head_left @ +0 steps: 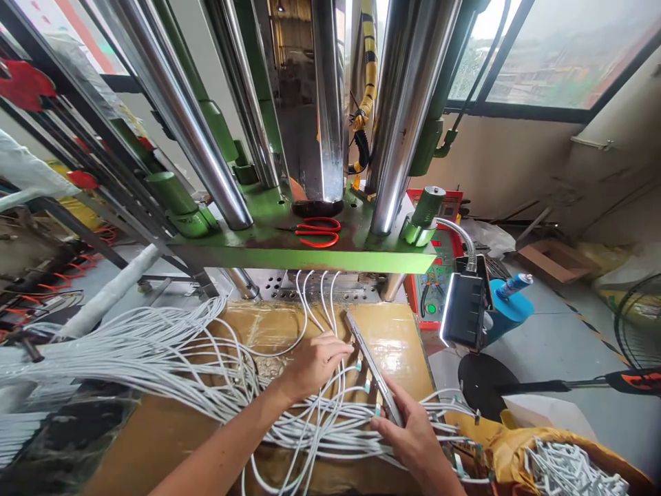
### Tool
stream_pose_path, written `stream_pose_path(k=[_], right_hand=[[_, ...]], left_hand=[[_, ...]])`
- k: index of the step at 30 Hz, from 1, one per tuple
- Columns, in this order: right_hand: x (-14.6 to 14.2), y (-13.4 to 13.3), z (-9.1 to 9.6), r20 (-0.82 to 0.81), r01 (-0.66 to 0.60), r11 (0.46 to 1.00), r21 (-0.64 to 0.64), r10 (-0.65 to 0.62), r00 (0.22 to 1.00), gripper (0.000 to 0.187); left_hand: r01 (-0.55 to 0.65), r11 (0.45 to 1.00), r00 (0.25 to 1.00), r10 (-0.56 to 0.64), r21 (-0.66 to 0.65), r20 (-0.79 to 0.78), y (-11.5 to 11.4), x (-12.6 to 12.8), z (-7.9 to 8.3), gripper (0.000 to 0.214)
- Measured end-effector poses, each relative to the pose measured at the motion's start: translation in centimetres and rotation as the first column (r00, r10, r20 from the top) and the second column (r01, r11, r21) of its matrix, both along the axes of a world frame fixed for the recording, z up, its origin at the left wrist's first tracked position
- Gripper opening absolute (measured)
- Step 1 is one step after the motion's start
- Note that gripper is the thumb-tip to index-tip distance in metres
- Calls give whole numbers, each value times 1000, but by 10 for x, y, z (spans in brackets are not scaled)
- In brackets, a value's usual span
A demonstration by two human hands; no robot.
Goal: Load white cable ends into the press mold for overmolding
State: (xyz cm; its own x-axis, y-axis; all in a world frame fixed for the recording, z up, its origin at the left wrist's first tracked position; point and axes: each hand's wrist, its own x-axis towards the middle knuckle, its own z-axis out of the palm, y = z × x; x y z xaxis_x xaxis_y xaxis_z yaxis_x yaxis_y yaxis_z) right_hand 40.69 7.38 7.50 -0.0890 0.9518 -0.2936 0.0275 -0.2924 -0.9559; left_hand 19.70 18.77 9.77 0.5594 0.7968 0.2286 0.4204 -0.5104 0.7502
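My right hand (410,427) grips the lower end of a long, narrow metal bar (376,368), which tilts up and away to the left. Several cable ends with teal and gold-coloured connectors (368,383) sit along the bar's left side. My left hand (320,362) is closed in a pinch beside the bar's upper part, its fingertips at the end of a white cable; the fingers partly hide that end. Loose white cables (315,441) lie in a tangle under both hands on a brown, tape-covered worktop (397,337).
A green press plate (310,258) crosses ahead, carrying red-handled scissors (317,231) and steel columns. A thick cable bundle (129,344) comes from the left. To the right are a lamp (465,310), a control panel (434,275) and a yellow bag (509,451) of small white parts.
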Motion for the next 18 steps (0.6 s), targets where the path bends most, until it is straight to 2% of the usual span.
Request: stream_pose_path(k=[3, 6, 9, 11, 13, 15, 17, 18], right_hand=[[0, 0, -1, 9, 15, 1000, -7, -15, 1000, 66], [-2, 2, 2, 81, 1, 1000, 29, -3, 997, 65], [-2, 3, 6, 204, -17, 998, 63, 4, 979, 62], [2, 1, 9, 338, -43, 996, 80, 13, 941, 61], [9, -3, 15, 533, -106, 988, 115, 29, 845, 59], [16, -3, 27, 744, -205, 965, 165, 15, 668, 54], [18, 7, 44, 870, -326, 918, 227, -41, 492, 45], [15, 19, 52, 894, -381, 888, 258, -70, 442, 40]], left_hand=[[70, 996, 997, -68, 54, -24, 3, -1, -7, 29], [81, 994, 996, -79, 69, -28, 7, 1, -12, 31], [90, 994, 994, -85, 68, -72, 14, 6, -2, 30], [69, 993, 992, -58, 95, -113, 14, 8, 23, 26], [37, 990, 995, -23, 134, -102, 2, 7, 63, 22], [82, 988, 996, -77, 131, -37, -24, -1, 106, 24], [158, 979, 987, -160, 127, 9, -62, -16, 139, 29], [77, 985, 990, -94, 153, 104, -82, -24, 148, 27]])
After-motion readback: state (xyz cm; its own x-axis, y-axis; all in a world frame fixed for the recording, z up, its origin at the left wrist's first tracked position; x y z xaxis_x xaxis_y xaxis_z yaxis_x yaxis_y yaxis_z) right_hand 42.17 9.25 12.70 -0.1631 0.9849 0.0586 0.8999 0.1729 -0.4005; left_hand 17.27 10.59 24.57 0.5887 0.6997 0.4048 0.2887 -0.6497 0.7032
